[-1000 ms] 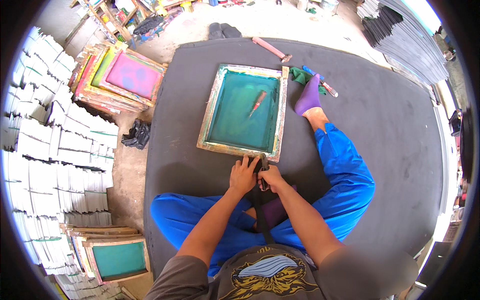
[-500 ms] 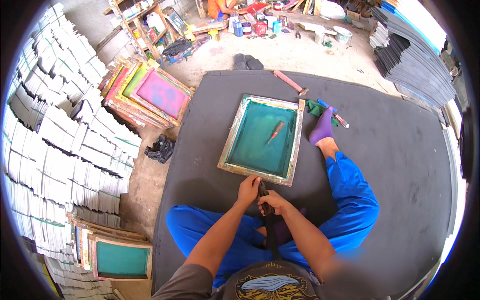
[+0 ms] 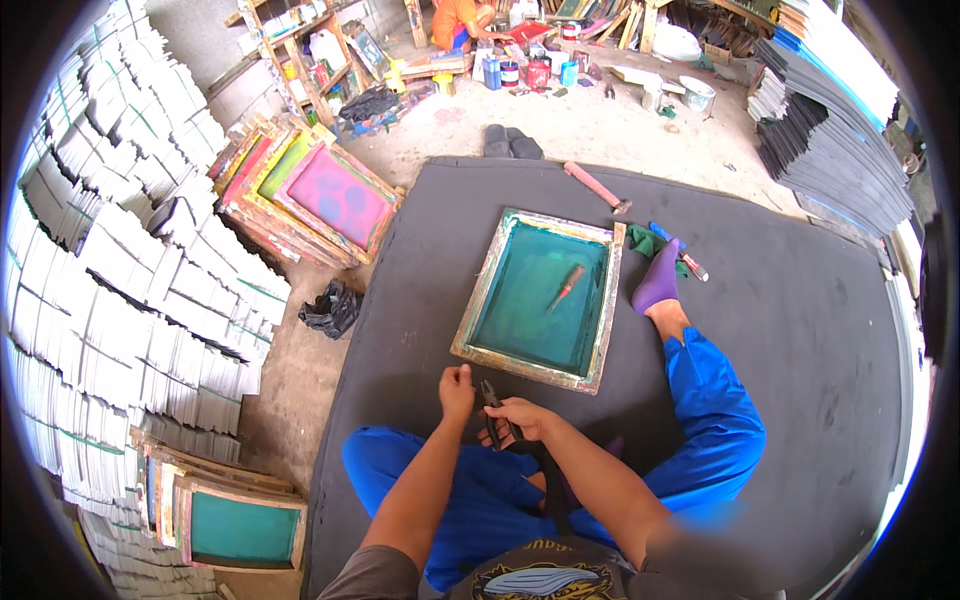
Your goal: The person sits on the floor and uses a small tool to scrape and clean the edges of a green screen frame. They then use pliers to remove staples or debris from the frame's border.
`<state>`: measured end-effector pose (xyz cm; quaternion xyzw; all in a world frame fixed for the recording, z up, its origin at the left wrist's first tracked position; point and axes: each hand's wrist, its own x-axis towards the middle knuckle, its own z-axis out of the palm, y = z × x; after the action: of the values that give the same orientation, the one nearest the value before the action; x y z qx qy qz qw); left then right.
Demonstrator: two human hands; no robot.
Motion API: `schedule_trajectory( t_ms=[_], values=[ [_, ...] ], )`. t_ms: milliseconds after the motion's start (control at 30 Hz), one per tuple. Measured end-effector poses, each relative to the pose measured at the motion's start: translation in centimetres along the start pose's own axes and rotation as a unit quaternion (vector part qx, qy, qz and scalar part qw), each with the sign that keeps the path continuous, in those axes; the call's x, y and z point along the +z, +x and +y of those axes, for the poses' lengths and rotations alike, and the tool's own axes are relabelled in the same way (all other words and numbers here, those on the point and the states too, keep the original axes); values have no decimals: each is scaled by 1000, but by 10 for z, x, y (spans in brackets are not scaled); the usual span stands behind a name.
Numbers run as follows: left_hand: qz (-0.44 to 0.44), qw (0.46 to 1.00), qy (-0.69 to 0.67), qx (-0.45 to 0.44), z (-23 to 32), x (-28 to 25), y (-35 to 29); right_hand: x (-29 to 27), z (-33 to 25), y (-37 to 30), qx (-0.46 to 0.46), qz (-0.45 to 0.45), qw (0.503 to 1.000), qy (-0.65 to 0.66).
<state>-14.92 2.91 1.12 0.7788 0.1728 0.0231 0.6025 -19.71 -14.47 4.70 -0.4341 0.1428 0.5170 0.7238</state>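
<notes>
My right hand [image 3: 522, 418] grips black-handled pliers [image 3: 490, 398], held above my lap with the jaws pointing away from me. Just left of the pliers' tip is my left hand [image 3: 458, 393], its fingers closed; anything pinched in them is too small to make out. Beyond both hands a wooden-framed printing screen [image 3: 606, 335] with teal mesh lies flat on the dark mat, touched by neither hand. A screwdriver [image 3: 569, 284] with a reddish handle rests on its mesh.
A pink-handled hammer [image 3: 595, 186] lies past the screen. Beside my purple-socked foot are a green cloth [image 3: 640, 240] and a marker-like tube [image 3: 695, 267]. Stacked frames [image 3: 290, 215] and bundled white sheets [image 3: 150, 290] stand left. Another person [image 3: 460, 25] sits far off among paint cans.
My hands have come apart: the left moved leftward from the screen's near edge, and the right tilted the pliers left, away from the frame. My view has shifted slightly.
</notes>
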Motion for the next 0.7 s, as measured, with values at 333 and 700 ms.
schedule_trajectory(
  t_ms=[333,700],
  values=[
    [169,979,109,14,-24,-48,54,-1,16,-1,-15,40,999,-21],
    [-183,805,383,414,24,39,-33,-51,39,-74,-54,281,950,-121]
  ],
)
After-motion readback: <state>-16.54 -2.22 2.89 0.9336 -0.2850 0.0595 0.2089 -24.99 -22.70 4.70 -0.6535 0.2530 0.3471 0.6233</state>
